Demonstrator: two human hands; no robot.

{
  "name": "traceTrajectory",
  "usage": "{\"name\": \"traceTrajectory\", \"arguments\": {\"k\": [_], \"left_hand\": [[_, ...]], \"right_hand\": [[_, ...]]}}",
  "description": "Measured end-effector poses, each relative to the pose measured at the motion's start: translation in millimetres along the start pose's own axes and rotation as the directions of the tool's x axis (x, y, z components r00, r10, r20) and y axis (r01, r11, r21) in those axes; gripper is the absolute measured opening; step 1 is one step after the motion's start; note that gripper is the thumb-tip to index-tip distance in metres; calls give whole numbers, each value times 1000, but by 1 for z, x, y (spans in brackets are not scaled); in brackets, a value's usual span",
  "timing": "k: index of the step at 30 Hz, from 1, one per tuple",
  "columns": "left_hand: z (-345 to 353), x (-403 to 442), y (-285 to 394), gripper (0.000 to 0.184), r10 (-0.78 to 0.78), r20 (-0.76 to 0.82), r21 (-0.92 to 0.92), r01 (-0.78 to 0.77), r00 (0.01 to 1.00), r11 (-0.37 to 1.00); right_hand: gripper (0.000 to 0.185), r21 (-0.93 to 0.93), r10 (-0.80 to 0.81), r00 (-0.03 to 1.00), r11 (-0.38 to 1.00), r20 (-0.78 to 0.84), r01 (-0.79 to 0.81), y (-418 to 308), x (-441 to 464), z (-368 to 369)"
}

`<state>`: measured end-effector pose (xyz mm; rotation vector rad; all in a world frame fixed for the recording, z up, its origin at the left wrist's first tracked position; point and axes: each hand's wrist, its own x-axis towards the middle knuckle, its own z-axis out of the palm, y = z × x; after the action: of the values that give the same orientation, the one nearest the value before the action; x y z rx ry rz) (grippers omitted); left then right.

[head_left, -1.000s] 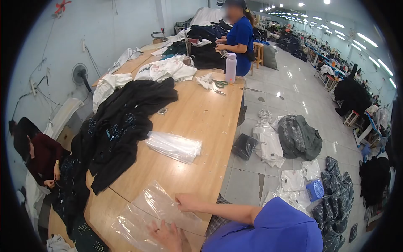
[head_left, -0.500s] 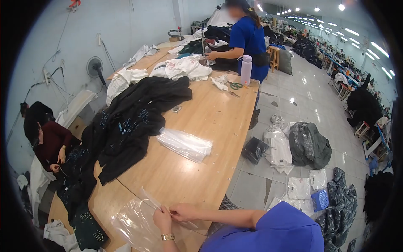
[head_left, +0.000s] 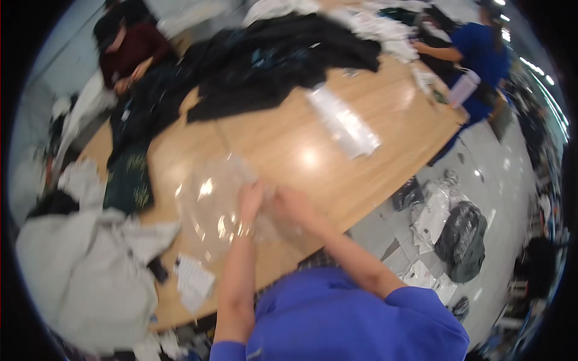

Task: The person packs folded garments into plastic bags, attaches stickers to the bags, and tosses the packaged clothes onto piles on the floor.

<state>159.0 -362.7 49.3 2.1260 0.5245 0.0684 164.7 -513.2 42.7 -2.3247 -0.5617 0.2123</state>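
A clear plastic bag (head_left: 201,201) lies spread on the wooden table (head_left: 289,159) in front of me. At its right edge my left hand (head_left: 251,201), with a gold-coloured band at the wrist, is closed on the plastic. Close beside it, my right hand (head_left: 288,204) also pinches the bag's edge, its fingers smeared by motion. Further up the table a stack of flat clear plastic bags (head_left: 343,123) lies by itself, apart from both hands.
Black garments (head_left: 265,66) are heaped across the far side. A pale grey garment pile (head_left: 84,277) and a printed paper (head_left: 194,281) lie at left. One co-worker (head_left: 135,51) sits far left; another person (head_left: 481,54) stands far right near a lilac bottle (head_left: 463,87). Wrapped bundles (head_left: 460,240) lie on the floor.
My view has swung left and down, so the table appears shifted and the grey pile and paper come into sight. Both hands remain at the bag, now slightly further apart.
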Motion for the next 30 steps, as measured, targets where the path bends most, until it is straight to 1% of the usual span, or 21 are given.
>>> {"name": "traceTrajectory", "arguments": {"k": [1, 2, 3, 5, 6, 9, 11, 15, 17, 18, 19, 20, 21, 22, 23, 24, 25, 26, 27, 29, 30], "left_hand": [[4, 7, -6, 54, -56, -28, 16, 57, 998, 998], [11, 17, -17, 51, -60, -51, 22, 61, 997, 998], [14, 24, -26, 50, -45, -70, 30, 47, 997, 998], [12, 17, -13, 48, -78, -85, -87, 70, 993, 994], [10, 14, -7, 48, -85, -84, -145, 73, 993, 987], [4, 17, -1, 47, -128, -67, -169, 115, 989, 979], [2, 21, -1, 48, -147, -68, -169, 134, 987, 977], [-3, 23, 7, 50, -174, -55, -152, 164, 983, 975], [-5, 12, 23, 46, -111, -13, -175, 107, 994, 979], [-5, 8, 29, 44, -72, 2, -187, 72, 997, 980], [1, 7, 23, 42, -22, 61, -241, 36, 998, 970], [11, 6, 9, 44, 38, 104, -293, -6, 994, 956], [30, 3, -13, 42, 266, -43, -202, -269, 963, 942], [14, -23, 20, 34, 135, 52, -103, -130, 989, 986], [9, -40, 23, 32, 316, 138, -163, -293, 939, 942], [3, -59, 33, 37, 226, 245, -54, -220, 943, 974], [7, -69, 22, 45, 261, 325, 92, -305, 909, 948], [4, -80, 20, 48, 290, 365, 88, -343, 884, 935], [1, -90, 18, 52, 315, 409, 83, -379, 856, 922], [8, -99, -4, 49, 428, 290, 19, -453, 856, 891], [12, -102, -15, 45, 442, 284, 45, -473, 851, 880]], "right_hand": [[21, 11, -45, 997, 999, -58, 45, -7, 0, -7], [18, -37, -132, 982, 991, -134, 128, -3, 2, -4], [18, -1, -142, 982, 990, -122, 143, -2, 2, -3], [19, 58, -149, 980, 986, -132, 157, -2, 2, -10], [19, 61, -144, 981, 986, -126, 153, -3, 0, -12], [19, 65, -124, 985, 989, -123, 132, -4, -8, -19], [19, 66, -118, 986, 990, -121, 126, -3, -15, -23], [19, 150, -25, 995, 988, -93, 39, 3, -38, -25], [21, 226, 35, 997, 974, -73, -17, 7, -50, -24], [22, 380, 154, 988, 913, 12, -147, 12, -54, -22], [22, 514, 245, 963, 815, 112, -267, 18, -56, -20], [22, 623, 299, 928, 689, 221, -370, 23, -53, -18], [19, 732, 385, 882, 512, 272, -449, 24, -51, -17], [16, 806, 445, 825, 306, 348, -506, 25, -53, -13], [15, 858, 428, 818, 162, 385, -488, 31, -54, -4], [16, 881, 401, 810, 13, 428, -473, 38, -55, 3], [18, 852, 345, 796, -20, 497, -523, 47, -57, 4], [20, 815, 289, 774, -47, 564, -577, 55, -57, 6], [20, 811, 275, 770, -70, 576, -581, 56, -58, 9], [21, 803, 243, 769, -88, 591, -589, 56, -54, 12], [21, 800, 228, 770, -84, 595, -594, 56, -54, 12]]}}
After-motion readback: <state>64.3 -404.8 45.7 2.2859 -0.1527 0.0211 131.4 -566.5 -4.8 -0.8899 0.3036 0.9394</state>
